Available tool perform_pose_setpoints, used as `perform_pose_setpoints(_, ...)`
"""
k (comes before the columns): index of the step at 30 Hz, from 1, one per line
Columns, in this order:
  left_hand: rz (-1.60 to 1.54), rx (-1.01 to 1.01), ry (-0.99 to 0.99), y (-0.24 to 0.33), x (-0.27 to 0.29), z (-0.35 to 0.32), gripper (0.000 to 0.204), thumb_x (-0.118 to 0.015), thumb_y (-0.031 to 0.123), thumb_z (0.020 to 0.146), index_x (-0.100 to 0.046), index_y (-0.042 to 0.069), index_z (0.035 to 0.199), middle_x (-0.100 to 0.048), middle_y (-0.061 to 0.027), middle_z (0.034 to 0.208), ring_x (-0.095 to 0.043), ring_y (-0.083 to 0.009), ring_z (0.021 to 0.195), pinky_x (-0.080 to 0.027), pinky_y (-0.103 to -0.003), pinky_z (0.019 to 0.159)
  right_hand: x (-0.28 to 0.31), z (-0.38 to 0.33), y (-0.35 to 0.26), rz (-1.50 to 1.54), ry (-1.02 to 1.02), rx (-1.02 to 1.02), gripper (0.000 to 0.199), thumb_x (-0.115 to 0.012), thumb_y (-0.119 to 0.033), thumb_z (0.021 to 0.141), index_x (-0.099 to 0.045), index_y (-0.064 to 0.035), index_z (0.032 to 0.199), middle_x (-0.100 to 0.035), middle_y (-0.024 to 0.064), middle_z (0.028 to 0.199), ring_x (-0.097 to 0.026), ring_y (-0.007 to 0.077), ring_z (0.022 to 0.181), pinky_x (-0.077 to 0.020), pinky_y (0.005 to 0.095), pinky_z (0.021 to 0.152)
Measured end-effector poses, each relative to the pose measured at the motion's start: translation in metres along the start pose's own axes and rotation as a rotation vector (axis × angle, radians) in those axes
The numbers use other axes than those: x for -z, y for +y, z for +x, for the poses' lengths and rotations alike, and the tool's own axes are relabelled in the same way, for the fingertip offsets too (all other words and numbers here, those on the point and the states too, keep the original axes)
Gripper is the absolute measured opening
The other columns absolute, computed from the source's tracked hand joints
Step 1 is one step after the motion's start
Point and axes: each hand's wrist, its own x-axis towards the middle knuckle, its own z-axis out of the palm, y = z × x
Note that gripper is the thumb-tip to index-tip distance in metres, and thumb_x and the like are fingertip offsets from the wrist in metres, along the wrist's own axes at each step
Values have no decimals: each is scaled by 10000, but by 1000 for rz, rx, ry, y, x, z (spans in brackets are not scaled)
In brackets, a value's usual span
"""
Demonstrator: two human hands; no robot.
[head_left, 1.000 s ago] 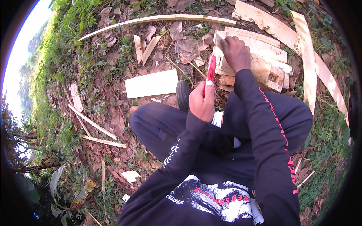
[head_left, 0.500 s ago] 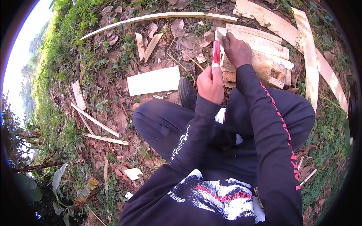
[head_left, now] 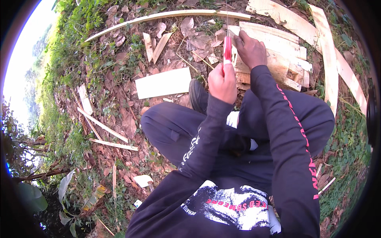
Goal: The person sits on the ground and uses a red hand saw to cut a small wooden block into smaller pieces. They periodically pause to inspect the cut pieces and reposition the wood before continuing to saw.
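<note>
My left hand point(head_left: 223, 83) is wrapped round the red handle of a saw point(head_left: 227, 49). Its thin blade, seen edge-on, runs away from me past the left end of a pale wooden board point(head_left: 274, 39). That board tops a stack of sawn wood pieces point(head_left: 278, 63) in front of my right knee. With fingers curled, my right hand point(head_left: 252, 51) presses on and grips the board's left end, close beside the blade. The undersides of the right fingers are hidden.
A pale rectangular board point(head_left: 163, 83) lies left of my shoe point(head_left: 197, 95). Beyond are a long curved strip point(head_left: 166, 16) and two short offcuts point(head_left: 160, 47). Long planks point(head_left: 327, 59) lie at the right, thin strips point(head_left: 105, 125) at the left. Dry leaves and green plants cover the ground.
My left hand and the saw have shifted slightly away from me along the blade's line. My right hand stays on the board's end. The whole view has shifted a little.
</note>
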Motion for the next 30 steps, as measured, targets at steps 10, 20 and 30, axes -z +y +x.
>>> perform_pose_setpoints(10,-67,206,-5,32,29,-128,334,-443,224,1041,-499,18,784,-444,15,687,-343,-32,560,-270,-203,518,-1,2,10,0,-3,-35,402,-443,-472,969,-674,-148,1025,-695,161,796,-655,381,838,-447,452,797)
perform_pose_setpoints(20,282,-124,61,7,-12,7,377,-470,231,1001,-547,-28,738,-493,-36,553,-460,-114,511,-370,-326,498,-4,4,6,-30,-24,-47,414,-418,-474,979,-706,-186,1052,-714,145,844,-668,349,867,-440,434,823)
perform_pose_setpoints(30,-6,183,-15,45,36,-110,313,-465,192,1023,-525,22,767,-452,39,644,-376,-35,566,-304,-230,511,1,0,5,-80,-42,-48,502,-410,-489,979,-740,-112,977,-695,212,859,-657,393,869,-459,471,815)
